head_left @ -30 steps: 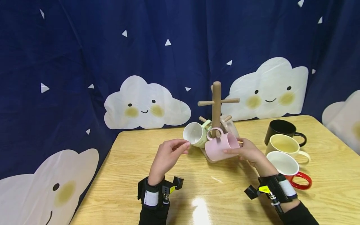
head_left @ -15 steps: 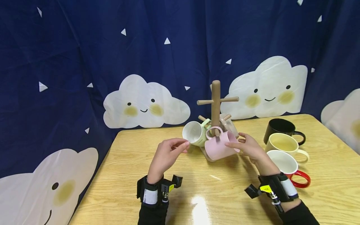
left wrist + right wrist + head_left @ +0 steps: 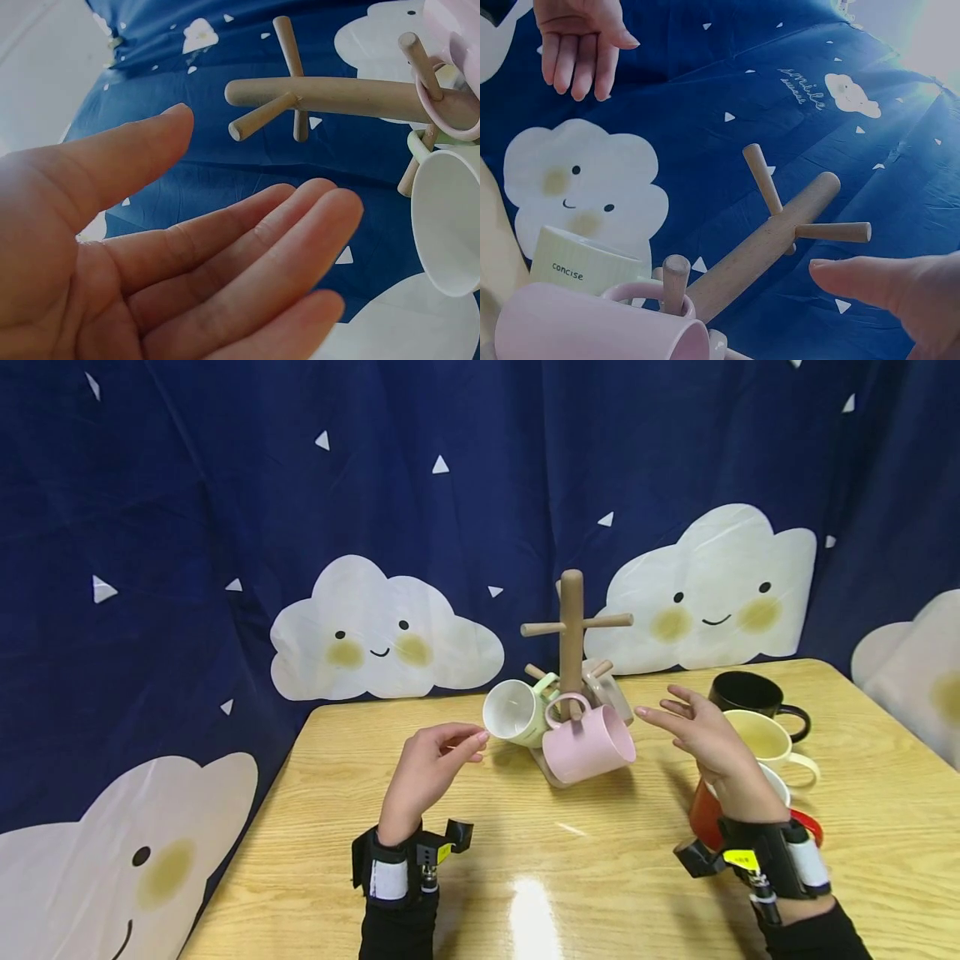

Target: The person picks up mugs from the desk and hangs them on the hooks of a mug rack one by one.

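A wooden mug tree point(image 3: 572, 635) stands at the back of the table. By its handle a pink mug point(image 3: 588, 745) hangs from a lower front peg, tilted, its mouth facing right. To its left a pale green mug point(image 3: 517, 713) hangs on another peg; in the right wrist view that green mug point(image 3: 585, 262) shows the word "concise". A greyish mug point(image 3: 609, 692) is partly hidden behind. My right hand point(image 3: 705, 739), fingers spread, is just right of the pink mug and holds nothing. My left hand point(image 3: 431, 772) hovers left of the green mug, fingers relaxed, holding nothing.
At the right of the table point(image 3: 300, 877) a black mug point(image 3: 746, 693), a yellow mug point(image 3: 761, 735) and a red mug point(image 3: 705, 817) with a white inside stand in a row. My right hand and wrist partly cover them. A blue curtain with clouds hangs behind.
My right hand has let go of the pink mug and drawn back to the right. The pink mug stays hanging on the peg. My left hand has barely moved.
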A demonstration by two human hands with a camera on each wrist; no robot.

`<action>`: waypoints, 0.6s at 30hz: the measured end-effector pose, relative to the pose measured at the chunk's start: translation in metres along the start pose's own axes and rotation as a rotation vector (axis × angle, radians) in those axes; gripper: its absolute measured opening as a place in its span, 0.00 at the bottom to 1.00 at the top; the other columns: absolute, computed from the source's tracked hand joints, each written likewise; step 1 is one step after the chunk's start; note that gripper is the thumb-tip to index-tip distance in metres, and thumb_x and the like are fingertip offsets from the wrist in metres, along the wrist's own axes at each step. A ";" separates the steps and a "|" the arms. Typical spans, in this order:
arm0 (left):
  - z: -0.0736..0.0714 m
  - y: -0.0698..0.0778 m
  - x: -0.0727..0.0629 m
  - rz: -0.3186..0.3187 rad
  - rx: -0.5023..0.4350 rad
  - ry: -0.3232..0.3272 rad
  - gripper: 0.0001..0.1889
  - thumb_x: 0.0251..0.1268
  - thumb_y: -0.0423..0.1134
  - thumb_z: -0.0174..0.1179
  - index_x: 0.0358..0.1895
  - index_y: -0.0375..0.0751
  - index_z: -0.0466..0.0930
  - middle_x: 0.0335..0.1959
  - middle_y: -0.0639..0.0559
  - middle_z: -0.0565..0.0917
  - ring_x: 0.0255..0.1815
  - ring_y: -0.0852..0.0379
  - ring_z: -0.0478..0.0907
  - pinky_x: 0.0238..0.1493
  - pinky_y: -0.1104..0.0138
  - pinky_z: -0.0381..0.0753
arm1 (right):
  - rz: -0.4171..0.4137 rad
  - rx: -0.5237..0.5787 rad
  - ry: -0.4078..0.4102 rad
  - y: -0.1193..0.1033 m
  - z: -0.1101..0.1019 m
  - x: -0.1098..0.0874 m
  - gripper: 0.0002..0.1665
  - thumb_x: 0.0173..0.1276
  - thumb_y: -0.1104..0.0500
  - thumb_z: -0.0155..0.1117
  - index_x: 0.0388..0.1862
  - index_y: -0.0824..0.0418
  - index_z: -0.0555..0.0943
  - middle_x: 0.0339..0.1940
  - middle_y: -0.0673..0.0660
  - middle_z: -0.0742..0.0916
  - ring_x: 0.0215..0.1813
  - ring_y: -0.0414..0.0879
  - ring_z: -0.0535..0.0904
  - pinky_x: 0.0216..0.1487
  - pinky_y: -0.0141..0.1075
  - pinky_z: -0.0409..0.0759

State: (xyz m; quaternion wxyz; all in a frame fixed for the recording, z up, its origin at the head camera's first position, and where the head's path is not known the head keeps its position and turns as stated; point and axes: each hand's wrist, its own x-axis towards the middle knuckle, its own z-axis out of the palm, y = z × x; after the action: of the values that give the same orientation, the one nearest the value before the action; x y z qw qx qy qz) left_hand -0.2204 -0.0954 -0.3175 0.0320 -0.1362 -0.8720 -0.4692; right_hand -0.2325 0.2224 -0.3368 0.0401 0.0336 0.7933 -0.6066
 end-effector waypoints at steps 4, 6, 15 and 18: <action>0.001 0.000 0.001 -0.005 0.005 -0.004 0.15 0.62 0.46 0.58 0.46 0.40 0.82 0.37 0.49 0.86 0.33 0.58 0.83 0.37 0.65 0.78 | -0.022 -0.010 -0.001 0.000 0.000 0.001 0.56 0.65 0.46 0.57 0.72 0.67 0.32 0.72 0.74 0.50 0.72 0.67 0.48 0.65 0.64 0.52; 0.001 0.000 0.001 -0.016 0.005 -0.002 0.15 0.62 0.46 0.58 0.45 0.41 0.83 0.37 0.50 0.86 0.32 0.59 0.83 0.37 0.66 0.78 | -0.041 -0.028 0.003 0.000 0.000 0.000 0.56 0.65 0.46 0.57 0.72 0.68 0.33 0.72 0.74 0.51 0.71 0.67 0.50 0.65 0.64 0.53; 0.004 -0.002 0.002 -0.005 0.132 0.047 0.17 0.57 0.47 0.62 0.45 0.39 0.83 0.36 0.47 0.86 0.35 0.54 0.83 0.35 0.64 0.80 | -0.279 -0.592 0.197 -0.002 0.002 -0.011 0.35 0.60 0.49 0.64 0.61 0.67 0.69 0.54 0.71 0.79 0.57 0.67 0.72 0.52 0.58 0.71; 0.006 -0.005 0.002 -0.021 0.241 0.076 0.19 0.53 0.46 0.65 0.45 0.38 0.82 0.36 0.45 0.86 0.37 0.51 0.83 0.33 0.64 0.81 | -0.307 -0.770 0.242 -0.002 0.004 -0.014 0.27 0.58 0.52 0.66 0.52 0.68 0.76 0.45 0.71 0.83 0.48 0.66 0.77 0.44 0.57 0.74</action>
State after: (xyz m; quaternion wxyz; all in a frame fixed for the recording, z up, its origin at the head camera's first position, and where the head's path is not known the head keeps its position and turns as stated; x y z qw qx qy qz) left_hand -0.2234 -0.0926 -0.3248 0.0760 -0.1044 -0.9216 -0.3660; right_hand -0.2184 0.2181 -0.3344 -0.1344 -0.0314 0.9566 -0.2568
